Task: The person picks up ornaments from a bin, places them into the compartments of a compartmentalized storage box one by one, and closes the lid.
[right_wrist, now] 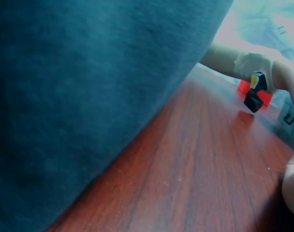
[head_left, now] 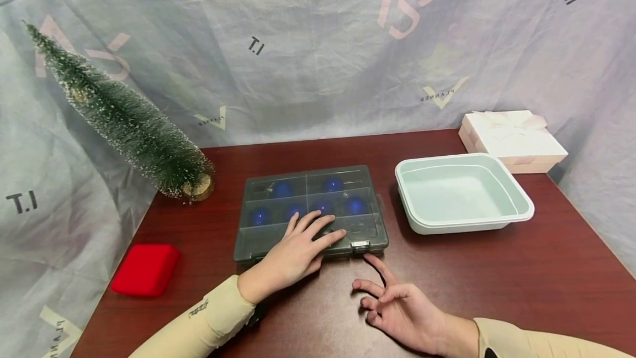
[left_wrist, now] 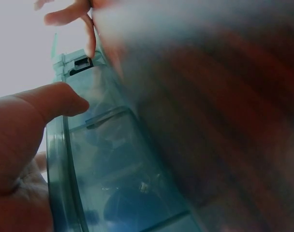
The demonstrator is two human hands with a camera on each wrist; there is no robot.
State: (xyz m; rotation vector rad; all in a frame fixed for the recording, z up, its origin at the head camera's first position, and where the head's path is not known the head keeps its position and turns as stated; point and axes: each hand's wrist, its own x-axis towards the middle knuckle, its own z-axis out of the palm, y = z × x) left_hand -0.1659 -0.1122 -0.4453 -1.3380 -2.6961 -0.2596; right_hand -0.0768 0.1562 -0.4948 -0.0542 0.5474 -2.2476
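A dark see-through compartment box lies flat on the table with its lid down. Several blue balls show through the lid in separate compartments. My left hand rests on top with spread fingers, and in the left wrist view its thumb lies along the box's front side. At the front right corner is a latch. The extended index finger of my right hand reaches the box's edge just below that latch, while its other fingers are loosely bent around nothing. The right wrist view mostly shows a blurred dark sleeve-like surface.
Right of the box stands a pale green basin, with a white gift box behind it. A small frosted tree leans at the back left. A red case sits near the left edge of the table.
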